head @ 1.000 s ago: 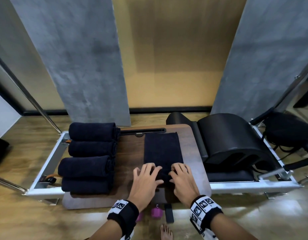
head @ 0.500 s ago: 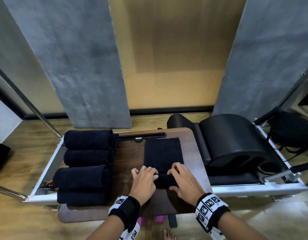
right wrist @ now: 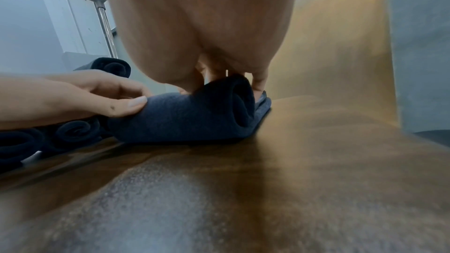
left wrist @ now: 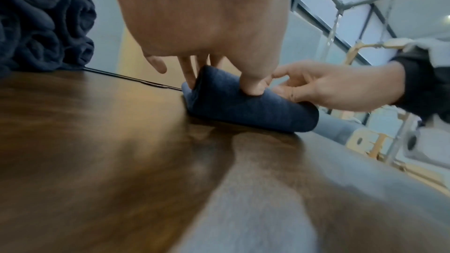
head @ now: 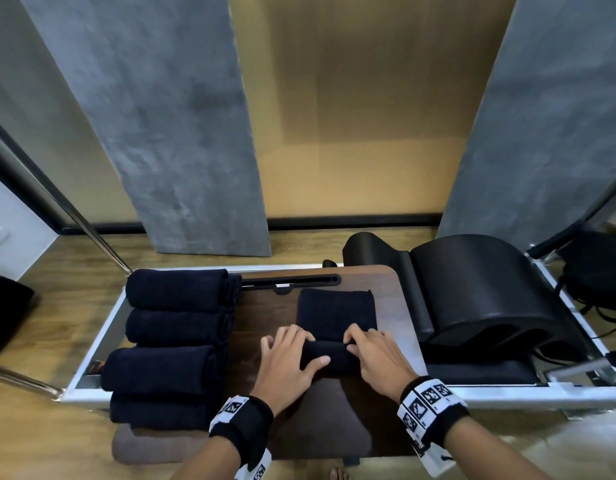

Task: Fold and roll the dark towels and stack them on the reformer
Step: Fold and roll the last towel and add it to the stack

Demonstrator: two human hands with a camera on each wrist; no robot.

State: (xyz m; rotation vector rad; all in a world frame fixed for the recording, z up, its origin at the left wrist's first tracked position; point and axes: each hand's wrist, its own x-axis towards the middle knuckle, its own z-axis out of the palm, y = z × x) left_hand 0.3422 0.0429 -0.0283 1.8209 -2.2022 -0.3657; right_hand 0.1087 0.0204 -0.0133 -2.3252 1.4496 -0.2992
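Note:
A dark towel (head: 335, 313) lies folded in a strip on the brown board (head: 265, 323) across the reformer (head: 92, 344). Its near end is wound into a roll (head: 329, 355) (left wrist: 246, 107) (right wrist: 194, 116). My left hand (head: 292, 355) (left wrist: 219, 76) grips the roll's left end, thumb on the near side and fingers over the top. My right hand (head: 367, 348) (right wrist: 226, 80) grips the right end the same way. Several finished dark rolls (head: 175, 320) (left wrist: 46, 20) (right wrist: 73, 130) are stacked at the left end of the frame.
A black padded arc barrel (head: 479, 292) sits on the reformer right of the board. Metal poles (head: 74, 216) rise at the frame's left and right. A black bag (head: 597, 271) lies on the wooden floor at far right. A bare foot (head: 338, 474) shows below the board.
Both hands have rolled the towel's near end away from me. The roll has grown thicker and the flat part of the strip has become shorter.

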